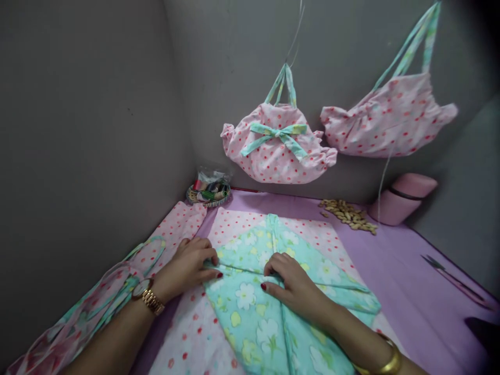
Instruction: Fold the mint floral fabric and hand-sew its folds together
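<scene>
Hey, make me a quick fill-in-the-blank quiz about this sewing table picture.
1. Both hands press on the ___ floral fabric.
2. The left hand has a gold ___ at its wrist.
3. The hanging bag with the bow is pink with red ___.

Missing words: green; watch; dots

no readable text, label, brand, number or sign anywhere in view. gold metal wristwatch (147,295) on left wrist: dial too small and tilted to read. clear plastic bag of coloured thread spools (210,187) in back corner: spool labels blurred, not legible. mint-green floral cotton fabric (258,317) and pink red-dotted cotton fabric (312,234): printed patterns only, no lettering.
</scene>
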`<control>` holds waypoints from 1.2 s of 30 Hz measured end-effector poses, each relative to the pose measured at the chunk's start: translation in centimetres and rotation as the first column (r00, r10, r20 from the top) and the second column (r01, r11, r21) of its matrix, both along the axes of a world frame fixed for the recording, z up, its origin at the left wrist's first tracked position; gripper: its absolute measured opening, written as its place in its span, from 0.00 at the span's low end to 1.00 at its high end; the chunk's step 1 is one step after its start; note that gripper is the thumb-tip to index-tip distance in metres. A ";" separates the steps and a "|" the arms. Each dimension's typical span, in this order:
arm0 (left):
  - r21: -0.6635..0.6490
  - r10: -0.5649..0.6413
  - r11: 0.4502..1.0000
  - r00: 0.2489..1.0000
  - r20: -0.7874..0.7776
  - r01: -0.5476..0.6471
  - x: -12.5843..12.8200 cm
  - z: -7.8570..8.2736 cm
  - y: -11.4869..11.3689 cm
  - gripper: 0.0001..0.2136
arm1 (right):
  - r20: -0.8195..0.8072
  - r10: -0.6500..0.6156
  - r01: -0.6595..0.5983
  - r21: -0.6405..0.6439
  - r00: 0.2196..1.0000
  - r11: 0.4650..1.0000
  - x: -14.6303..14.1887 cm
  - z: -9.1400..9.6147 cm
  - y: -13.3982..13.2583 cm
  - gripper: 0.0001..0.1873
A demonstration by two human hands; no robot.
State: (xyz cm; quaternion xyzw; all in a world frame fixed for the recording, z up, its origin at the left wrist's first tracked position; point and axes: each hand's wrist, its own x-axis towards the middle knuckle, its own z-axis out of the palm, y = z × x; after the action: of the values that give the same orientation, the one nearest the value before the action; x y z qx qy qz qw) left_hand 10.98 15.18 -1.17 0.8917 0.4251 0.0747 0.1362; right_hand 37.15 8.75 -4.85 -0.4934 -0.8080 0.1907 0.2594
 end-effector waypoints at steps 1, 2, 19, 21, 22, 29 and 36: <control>0.006 0.018 1.000 1.000 -0.016 -0.018 -0.5 -0.1 0.1 0.14 | 0.001 -0.003 0.003 0.000 1.000 1.000 0.0 -0.1 0.0 0.06; 0.015 0.034 0.999 0.999 -0.027 -0.033 -0.9 -0.3 0.2 0.14 | 0.003 -0.005 0.005 0.003 1.000 1.000 0.0 -0.2 0.1 0.06; 0.191 -0.022 0.981 0.982 0.189 -0.014 3.0 -0.8 -2.1 0.13 | -0.195 -0.286 0.290 -0.010 0.938 0.957 1.3 0.1 0.6 0.12; 0.160 -0.156 0.978 0.976 0.149 0.132 4.9 -1.1 -3.8 0.20 | -0.157 -0.285 0.282 -0.037 0.946 0.959 2.1 0.7 0.6 0.10; 0.123 -0.220 0.971 0.970 0.108 0.206 5.6 -1.4 -4.4 0.23 | -0.126 -0.247 0.242 -0.052 0.961 0.969 2.5 1.1 0.5 0.09; -0.082 -0.345 0.935 0.938 0.029 0.346 7.0 -2.2 -5.7 0.27 | 0.074 -0.036 0.043 -0.104 0.997 0.994 3.7 2.2 -0.8 0.04; -0.128 -0.387 0.913 0.922 0.021 0.386 7.2 -1.6 -6.0 0.28 | 0.056 -0.068 0.072 -0.076 0.996 0.995 3.1 1.2 -0.6 0.06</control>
State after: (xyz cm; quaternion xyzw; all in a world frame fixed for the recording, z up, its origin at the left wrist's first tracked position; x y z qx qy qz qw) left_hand 18.20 9.19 -2.77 0.9476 0.2446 0.0166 0.2048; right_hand 40.24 8.15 -3.67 -0.5360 -0.7888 0.1996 0.2251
